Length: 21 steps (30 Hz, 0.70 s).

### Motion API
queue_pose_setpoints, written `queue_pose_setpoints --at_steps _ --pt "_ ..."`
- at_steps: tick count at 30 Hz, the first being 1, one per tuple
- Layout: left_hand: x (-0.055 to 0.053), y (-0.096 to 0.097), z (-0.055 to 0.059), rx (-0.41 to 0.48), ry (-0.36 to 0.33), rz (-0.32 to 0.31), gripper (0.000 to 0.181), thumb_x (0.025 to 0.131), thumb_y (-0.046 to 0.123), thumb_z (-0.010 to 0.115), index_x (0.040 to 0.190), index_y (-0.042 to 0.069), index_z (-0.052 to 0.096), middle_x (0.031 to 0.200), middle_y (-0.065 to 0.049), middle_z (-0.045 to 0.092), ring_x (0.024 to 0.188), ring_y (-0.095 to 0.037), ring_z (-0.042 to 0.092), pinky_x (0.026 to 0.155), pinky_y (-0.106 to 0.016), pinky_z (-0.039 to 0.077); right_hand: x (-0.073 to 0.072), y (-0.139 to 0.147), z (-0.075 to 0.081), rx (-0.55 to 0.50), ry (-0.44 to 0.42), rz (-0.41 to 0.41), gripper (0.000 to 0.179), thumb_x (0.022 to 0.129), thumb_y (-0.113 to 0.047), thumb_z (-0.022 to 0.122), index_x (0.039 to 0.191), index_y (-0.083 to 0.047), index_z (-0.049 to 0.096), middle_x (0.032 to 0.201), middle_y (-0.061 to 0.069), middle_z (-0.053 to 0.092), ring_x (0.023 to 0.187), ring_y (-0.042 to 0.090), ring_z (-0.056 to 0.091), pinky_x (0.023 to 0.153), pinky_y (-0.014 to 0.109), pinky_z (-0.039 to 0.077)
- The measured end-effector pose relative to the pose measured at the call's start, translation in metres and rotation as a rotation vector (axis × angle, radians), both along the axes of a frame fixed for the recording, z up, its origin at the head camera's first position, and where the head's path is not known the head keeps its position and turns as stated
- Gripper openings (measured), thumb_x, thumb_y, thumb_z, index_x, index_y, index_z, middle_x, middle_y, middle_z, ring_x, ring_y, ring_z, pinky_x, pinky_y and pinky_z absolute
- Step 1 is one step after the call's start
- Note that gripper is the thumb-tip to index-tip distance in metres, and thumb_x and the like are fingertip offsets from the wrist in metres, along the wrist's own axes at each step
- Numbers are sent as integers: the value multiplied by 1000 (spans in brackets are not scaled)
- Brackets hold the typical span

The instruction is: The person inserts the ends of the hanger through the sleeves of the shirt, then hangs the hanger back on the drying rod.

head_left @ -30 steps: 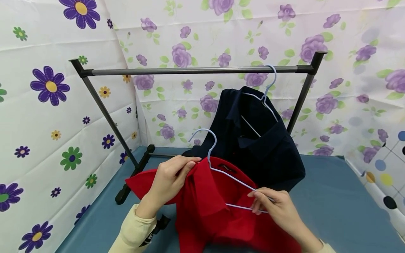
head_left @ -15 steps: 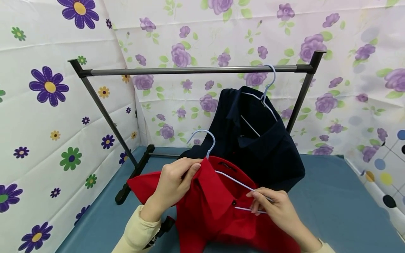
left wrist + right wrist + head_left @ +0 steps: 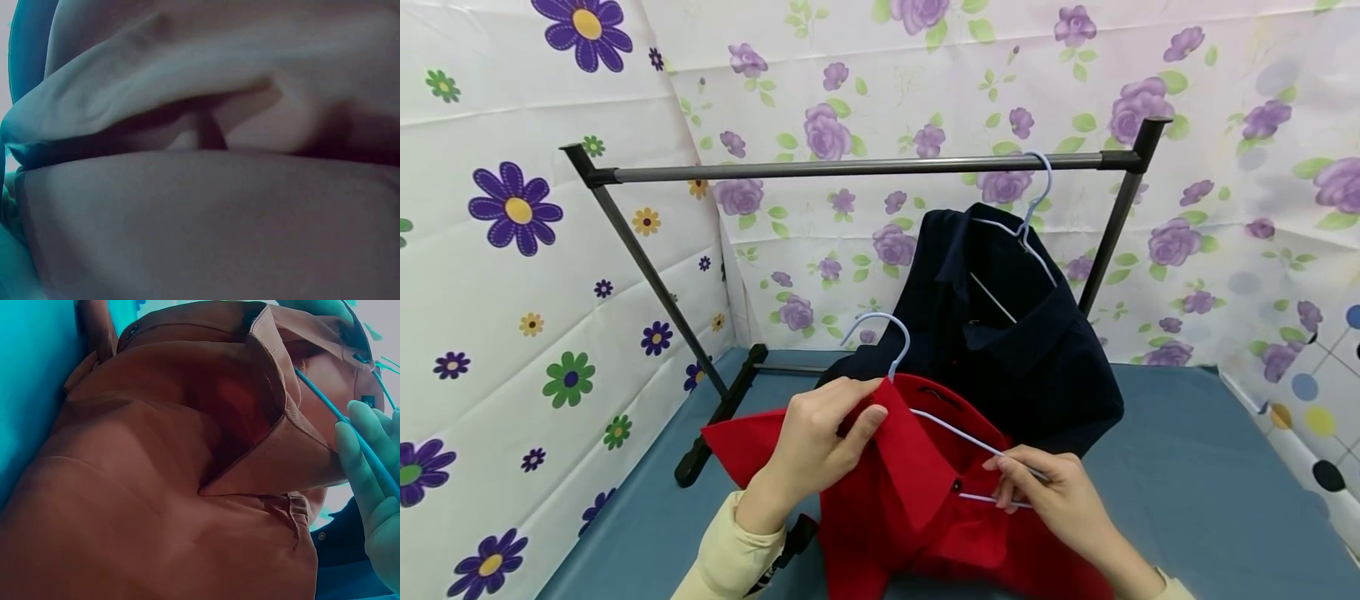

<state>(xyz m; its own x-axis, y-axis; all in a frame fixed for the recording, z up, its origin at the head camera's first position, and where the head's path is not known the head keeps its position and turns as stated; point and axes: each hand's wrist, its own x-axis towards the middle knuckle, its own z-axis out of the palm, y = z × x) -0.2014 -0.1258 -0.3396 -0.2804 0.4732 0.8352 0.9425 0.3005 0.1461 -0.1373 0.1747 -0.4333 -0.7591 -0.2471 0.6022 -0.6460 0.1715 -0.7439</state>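
A red collared shirt (image 3: 917, 483) is on a pale blue wire hanger (image 3: 955, 431), whose hook (image 3: 898, 333) rises free above the collar. My left hand (image 3: 823, 446) holds the shirt by its collar, on the left of the hook, with the thumb in front. My right hand (image 3: 1056, 492) pinches the hanger's right end, which sticks out past the open neck. In the right wrist view my right fingers (image 3: 356, 444) grip the hanger wire (image 3: 325, 400) beside the shirt collar (image 3: 269, 456). Cloth (image 3: 206, 219) fills the left wrist view, so the left fingertips are hidden there.
Behind the hands stands a dark metal clothes rack (image 3: 820, 168). A navy shirt (image 3: 1037, 375) hangs on its right side from another pale hanger (image 3: 1037, 204), close behind the red shirt. Blue cloth (image 3: 1195, 500) covers the table; flowered sheets (image 3: 760, 242) surround it.
The collar's left side has been drawn rightward over the hanger's neck and shoulder wire. My left hand has shifted slightly right and its thumb has lifted a little. The right hand stays put.
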Motion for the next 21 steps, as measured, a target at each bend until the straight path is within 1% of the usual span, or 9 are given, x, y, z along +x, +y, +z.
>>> queue_pose_setpoints --at_steps 5,10,12,15,18,21 --pt "1 1 -1 -19 -31 18 45 101 45 59 118 4 71 93 -3 72 74 -10 65 63 -21 56 0 0 0 -5 8 16 27 99 15 50 105 0 71 72 1 68 59 15 65 54 29 57" --pt "0 2 -3 -41 -43 35 40 99 40 66 117 6 71 92 -2 72 74 -10 65 65 -21 56 -1 0 -1 14 -8 6 27 99 13 51 101 -2 73 73 -2 69 60 14 65 54 29 56" --pt "0 2 -4 -47 -45 44 36 98 38 67 116 6 71 93 -2 73 74 -9 65 66 -21 56 -1 0 -1 24 -22 -4 26 100 11 51 100 -3 73 73 -3 69 60 13 65 54 29 56" --pt "-2 2 -6 -49 -49 60 32 98 36 68 113 8 71 93 -1 73 74 -9 66 68 -22 57 -2 -1 -1 27 -24 6 26 100 10 51 100 -3 73 73 -3 69 61 14 64 55 29 56" --pt "-3 2 -9 -50 -73 64 30 98 36 68 111 9 71 94 0 73 75 -7 67 71 -22 57 -3 0 -2 29 -24 21 26 100 11 51 100 -3 73 73 -2 69 62 14 64 56 29 56" --pt "-3 0 -13 -54 -104 52 28 97 34 69 111 10 70 94 2 73 74 -5 66 71 -21 56 -5 2 -8 41 -30 29 25 99 10 52 100 -4 74 75 -1 70 63 14 63 56 30 56"
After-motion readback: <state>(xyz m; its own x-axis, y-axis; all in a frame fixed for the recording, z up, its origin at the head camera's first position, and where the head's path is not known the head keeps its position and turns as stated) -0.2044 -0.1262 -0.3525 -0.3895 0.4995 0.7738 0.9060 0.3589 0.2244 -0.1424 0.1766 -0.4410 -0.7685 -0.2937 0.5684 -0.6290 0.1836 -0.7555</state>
